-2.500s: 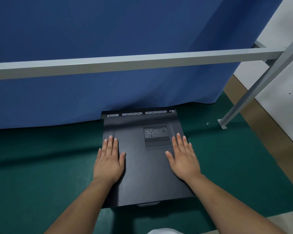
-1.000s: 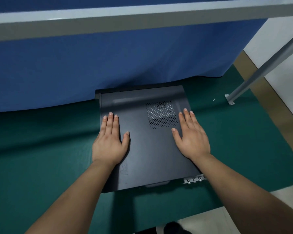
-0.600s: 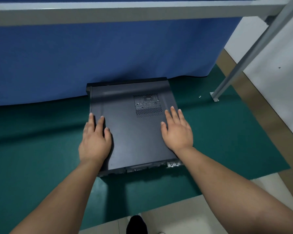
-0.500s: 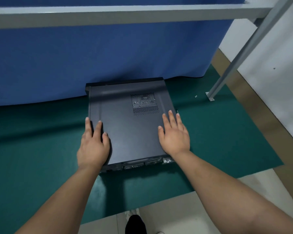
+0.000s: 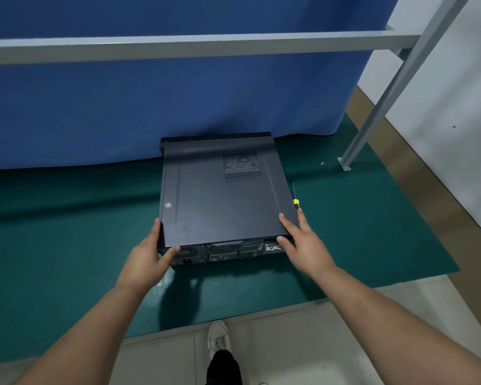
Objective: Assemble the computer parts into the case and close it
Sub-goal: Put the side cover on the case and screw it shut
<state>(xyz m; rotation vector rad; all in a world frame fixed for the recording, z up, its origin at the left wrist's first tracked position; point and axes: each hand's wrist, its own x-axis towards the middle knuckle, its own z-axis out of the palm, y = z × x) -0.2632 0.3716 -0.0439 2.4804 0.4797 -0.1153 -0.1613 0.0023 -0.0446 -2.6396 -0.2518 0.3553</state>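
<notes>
- Computer case [image 5: 222, 195] lies flat on the green mat [image 5: 67, 245], far end close against the blue curtain [image 5: 150, 107]. Dark side panel faces up, closed over the case; perforated vent patch [image 5: 242, 166] near its far right corner.
- Near end of the case shows the rear port panel [image 5: 222, 252], with connectors and a small fan grille.
- Left hand [image 5: 147, 259] grips the near left corner: fingers curled along the left edge, thumb pressed on the rear face.
- Right hand [image 5: 303, 243] grips the near right corner: fingers wrapped round the right side, thumb on the rear edge.
- Cannot tell whether the near end is lifted off the mat.
- Screwdriver [image 5: 295, 200], yellow-and-black handle, lies on the mat just beside the case's right side, near the right hand's fingertips.
- Grey metal frame: crossbar [image 5: 206, 45] overhead, leg [image 5: 378, 112] bolted down at right.
- One shoe [image 5: 218, 339] on the tiled floor [image 5: 331, 329] below.
</notes>
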